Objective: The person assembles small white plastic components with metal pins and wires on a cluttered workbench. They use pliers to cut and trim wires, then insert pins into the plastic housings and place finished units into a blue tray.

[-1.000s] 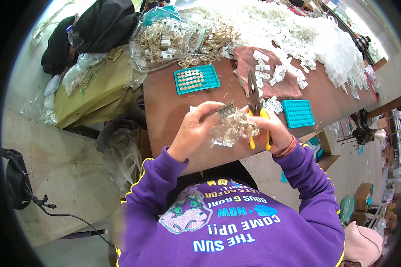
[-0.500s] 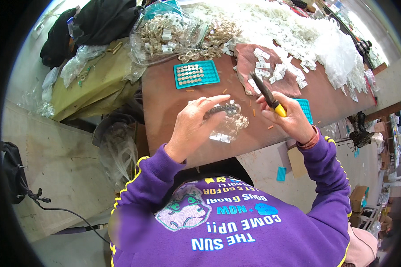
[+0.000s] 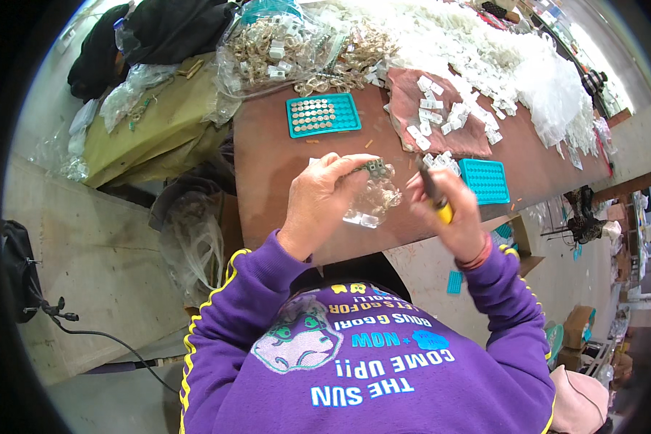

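Observation:
My left hand (image 3: 320,195) is closed over a narrow strip of small greenish-grey parts (image 3: 374,166), pinched between thumb and fingers above the table. Clear, beige-tinted thin wires (image 3: 380,194) dangle from the strip, ending near a white connector (image 3: 363,218). In my right hand (image 3: 456,206), slightly blurred, is a tool with a yellow handle (image 3: 443,213) and a dark pointed end (image 3: 427,181); its exact kind cannot be made out. The tool is apart from the strip, to its right.
A teal tray (image 3: 349,112) with rows of round metallic pieces lies beyond my left hand. Another teal tray (image 3: 484,181) sits right of the tool. White connectors (image 3: 452,116) lie on a pink cloth (image 3: 405,90). A clear bag of wires (image 3: 257,54) and a white heap (image 3: 477,43) stand behind.
My right hand has moved left and down with the tool, closer to the strip, uncovering the right-hand teal tray and some white connectors. My left hand keeps its hold, nearly still.

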A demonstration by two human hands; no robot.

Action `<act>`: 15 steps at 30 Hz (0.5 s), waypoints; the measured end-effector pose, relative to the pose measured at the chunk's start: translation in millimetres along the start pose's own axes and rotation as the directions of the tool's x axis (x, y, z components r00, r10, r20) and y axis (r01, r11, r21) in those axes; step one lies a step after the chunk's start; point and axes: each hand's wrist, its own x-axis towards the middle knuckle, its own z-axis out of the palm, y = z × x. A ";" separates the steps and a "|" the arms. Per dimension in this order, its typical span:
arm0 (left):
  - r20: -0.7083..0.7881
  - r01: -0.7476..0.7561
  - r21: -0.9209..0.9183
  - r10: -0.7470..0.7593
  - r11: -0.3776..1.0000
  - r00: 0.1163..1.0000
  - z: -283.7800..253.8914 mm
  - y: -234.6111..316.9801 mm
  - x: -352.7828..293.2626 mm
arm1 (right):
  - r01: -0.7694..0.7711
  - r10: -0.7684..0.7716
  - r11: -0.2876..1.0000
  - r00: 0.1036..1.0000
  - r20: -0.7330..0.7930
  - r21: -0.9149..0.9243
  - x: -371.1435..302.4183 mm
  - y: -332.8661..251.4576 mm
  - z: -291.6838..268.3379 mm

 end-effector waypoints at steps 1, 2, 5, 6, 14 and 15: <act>-0.009 -0.019 0.014 0.020 1.000 1.000 -0.5 -0.3 0.3 | -0.055 0.058 0.995 0.998 0.028 -0.080 3.9 1.0 -12.4; -0.019 -0.035 0.029 0.036 0.999 0.999 -1.1 -0.3 0.6 | -0.099 0.109 0.981 0.993 0.052 -0.165 8.3 2.5 -23.0; -0.022 -0.019 0.027 0.019 0.999 1.000 -1.9 1.0 0.8 | -0.118 0.189 0.938 0.962 0.196 -0.325 18.3 7.2 -42.0; -0.031 -0.025 0.044 0.026 0.999 0.999 -2.0 1.8 0.8 | -0.043 0.140 0.929 0.961 0.241 -0.367 20.9 8.5 -45.5; -0.067 0.036 0.036 -0.033 0.999 0.997 3.6 4.2 6.0 | 0.153 0.043 0.872 0.923 0.383 -0.465 29.9 10.6 -54.7; -0.070 0.044 0.033 -0.041 0.998 0.997 4.0 4.1 7.0 | 0.146 0.065 0.862 0.918 0.391 -0.486 31.1 10.3 -55.9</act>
